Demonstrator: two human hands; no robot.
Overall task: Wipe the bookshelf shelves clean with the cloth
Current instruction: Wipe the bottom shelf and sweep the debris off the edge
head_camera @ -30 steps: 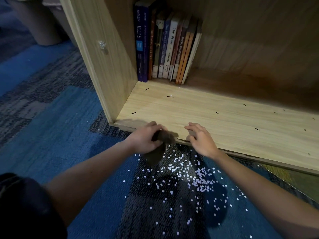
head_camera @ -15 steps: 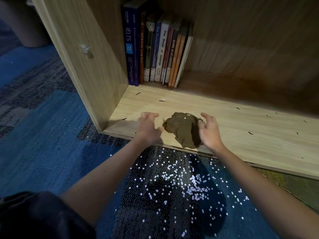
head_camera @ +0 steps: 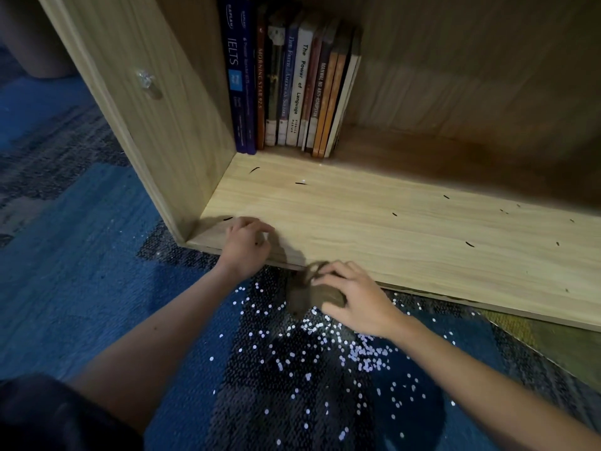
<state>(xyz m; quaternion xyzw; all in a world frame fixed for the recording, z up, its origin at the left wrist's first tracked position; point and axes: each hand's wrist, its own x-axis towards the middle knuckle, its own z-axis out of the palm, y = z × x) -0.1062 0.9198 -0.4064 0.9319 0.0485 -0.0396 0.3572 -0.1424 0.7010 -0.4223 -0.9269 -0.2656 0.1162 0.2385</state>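
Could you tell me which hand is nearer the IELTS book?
Left: the left hand rests on the shelf edge below the IELTS book; the right hand grips the cloth farther right.

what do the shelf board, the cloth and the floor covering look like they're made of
Shelf board: probably pale wood-grain laminate over board, matte; straight even grain, thin front edge. Cloth: soft brown fabric, bunched and wrinkled in the grip of the right hand. Floor covering: woven carpet, blue and dark, with ribbed texture.
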